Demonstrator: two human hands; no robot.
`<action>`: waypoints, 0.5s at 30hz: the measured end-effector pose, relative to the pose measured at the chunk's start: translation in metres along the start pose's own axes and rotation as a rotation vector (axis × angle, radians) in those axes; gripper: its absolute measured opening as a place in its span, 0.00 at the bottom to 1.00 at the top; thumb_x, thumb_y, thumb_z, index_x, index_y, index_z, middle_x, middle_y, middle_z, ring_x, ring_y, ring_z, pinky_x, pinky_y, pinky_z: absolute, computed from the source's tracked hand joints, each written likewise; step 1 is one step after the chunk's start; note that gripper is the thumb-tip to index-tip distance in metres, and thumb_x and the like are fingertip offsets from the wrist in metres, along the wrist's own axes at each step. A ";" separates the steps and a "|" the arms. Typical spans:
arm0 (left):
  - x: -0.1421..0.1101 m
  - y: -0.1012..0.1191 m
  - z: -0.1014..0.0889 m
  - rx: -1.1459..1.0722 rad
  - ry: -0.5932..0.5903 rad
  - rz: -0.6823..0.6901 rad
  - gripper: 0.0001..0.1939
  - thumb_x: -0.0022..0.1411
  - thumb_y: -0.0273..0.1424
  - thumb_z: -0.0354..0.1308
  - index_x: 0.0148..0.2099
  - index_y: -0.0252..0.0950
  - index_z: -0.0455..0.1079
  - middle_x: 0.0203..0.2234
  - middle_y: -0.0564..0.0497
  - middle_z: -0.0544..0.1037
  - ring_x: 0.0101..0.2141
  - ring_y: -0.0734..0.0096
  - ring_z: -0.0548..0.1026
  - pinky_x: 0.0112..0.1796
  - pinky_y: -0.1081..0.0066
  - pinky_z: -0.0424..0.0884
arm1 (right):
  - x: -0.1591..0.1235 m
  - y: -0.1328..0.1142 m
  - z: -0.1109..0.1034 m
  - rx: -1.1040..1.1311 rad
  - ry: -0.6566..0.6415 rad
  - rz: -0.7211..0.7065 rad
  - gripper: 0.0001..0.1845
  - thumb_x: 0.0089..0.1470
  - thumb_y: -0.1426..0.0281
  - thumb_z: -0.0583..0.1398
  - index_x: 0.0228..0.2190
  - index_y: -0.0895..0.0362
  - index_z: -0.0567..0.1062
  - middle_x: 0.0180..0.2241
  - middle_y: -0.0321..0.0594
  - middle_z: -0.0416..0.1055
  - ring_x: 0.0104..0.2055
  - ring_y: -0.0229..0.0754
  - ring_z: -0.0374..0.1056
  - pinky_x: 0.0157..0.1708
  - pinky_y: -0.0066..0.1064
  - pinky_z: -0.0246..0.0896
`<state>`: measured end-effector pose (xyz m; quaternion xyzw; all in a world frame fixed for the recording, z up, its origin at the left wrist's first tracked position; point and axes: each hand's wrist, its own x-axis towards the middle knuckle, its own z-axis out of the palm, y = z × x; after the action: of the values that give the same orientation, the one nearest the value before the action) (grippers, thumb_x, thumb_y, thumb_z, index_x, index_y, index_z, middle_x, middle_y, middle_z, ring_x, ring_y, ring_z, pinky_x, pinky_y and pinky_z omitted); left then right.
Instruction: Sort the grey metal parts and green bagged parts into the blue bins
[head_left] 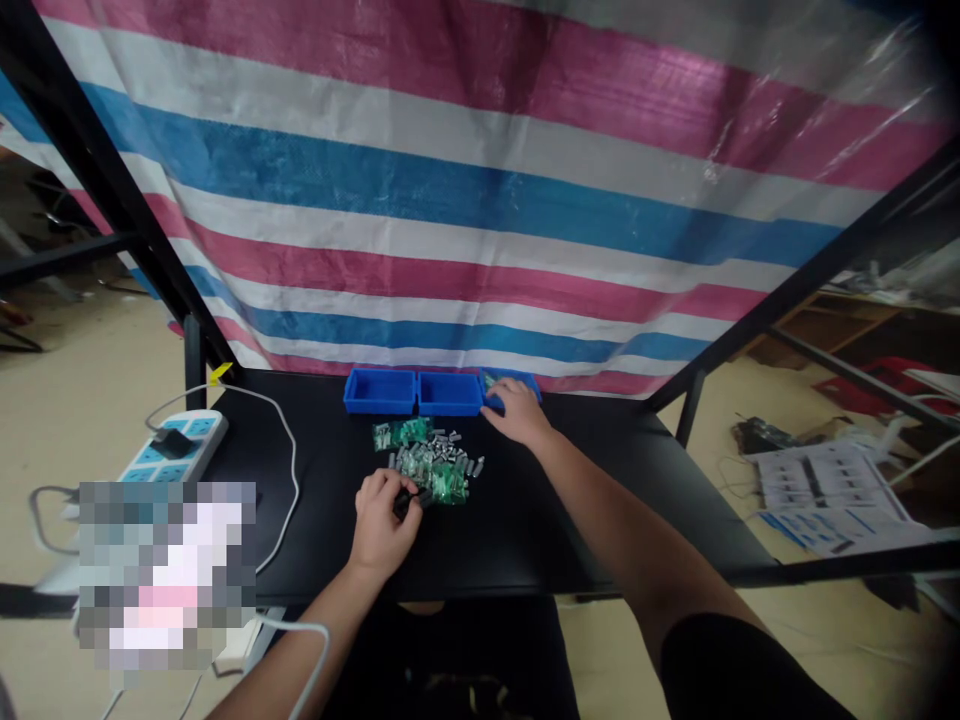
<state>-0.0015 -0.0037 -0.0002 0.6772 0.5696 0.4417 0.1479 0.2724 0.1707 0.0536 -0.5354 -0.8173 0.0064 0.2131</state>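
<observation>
My left hand [384, 520] rests low on the black table, its fingers curled and closed round something small and dark that I cannot make out. Just beyond it lies a pile of small silver metal pieces [442, 447], mixed with small clear-and-green packets [448, 484]. Another green packet [412, 431] sits at the pile's far side. My right hand [519, 412] reaches over the front of the right blue bin [531, 384], fingers apart and partly bent. It hides much of that bin, where some greenish packets [491, 380] show.
Left of the right bin stand a middle blue bin [450, 393] and a left blue bin [380, 391]. A striped sheet [465, 200] hangs behind the black table [540, 530]. A power strip [199, 440] and a white cable [295, 470] lie at the left.
</observation>
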 end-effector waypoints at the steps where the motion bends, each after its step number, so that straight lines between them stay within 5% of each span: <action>1: 0.000 0.000 0.000 0.029 0.006 -0.018 0.04 0.60 0.28 0.57 0.38 0.40 0.70 0.37 0.49 0.72 0.42 0.58 0.70 0.45 0.60 0.64 | -0.004 -0.013 -0.002 0.049 -0.051 -0.061 0.14 0.56 0.59 0.64 0.41 0.53 0.77 0.47 0.45 0.73 0.53 0.53 0.65 0.55 0.46 0.58; 6: 0.000 0.000 0.000 0.083 0.013 -0.051 0.05 0.58 0.28 0.58 0.38 0.41 0.71 0.39 0.49 0.73 0.46 0.56 0.71 0.47 0.58 0.63 | -0.031 -0.068 -0.002 0.287 -0.376 -0.248 0.23 0.48 0.56 0.70 0.43 0.53 0.77 0.38 0.39 0.75 0.42 0.46 0.68 0.43 0.36 0.62; 9: 0.000 0.000 0.000 0.085 0.002 -0.052 0.05 0.58 0.28 0.57 0.38 0.41 0.70 0.39 0.49 0.73 0.47 0.56 0.71 0.47 0.58 0.62 | -0.040 -0.082 0.006 0.299 -0.429 -0.260 0.26 0.42 0.59 0.73 0.43 0.53 0.78 0.37 0.38 0.75 0.40 0.46 0.67 0.43 0.36 0.60; 15: -0.001 -0.003 0.001 0.096 -0.003 -0.046 0.04 0.58 0.28 0.57 0.38 0.41 0.71 0.39 0.49 0.73 0.46 0.56 0.71 0.47 0.58 0.63 | -0.042 -0.081 0.018 0.439 -0.475 -0.138 0.13 0.44 0.71 0.70 0.35 0.55 0.81 0.32 0.35 0.74 0.34 0.40 0.68 0.36 0.30 0.59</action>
<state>-0.0026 -0.0030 -0.0034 0.6711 0.6053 0.4091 0.1262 0.2100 0.1029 0.0424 -0.4038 -0.8575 0.2925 0.1269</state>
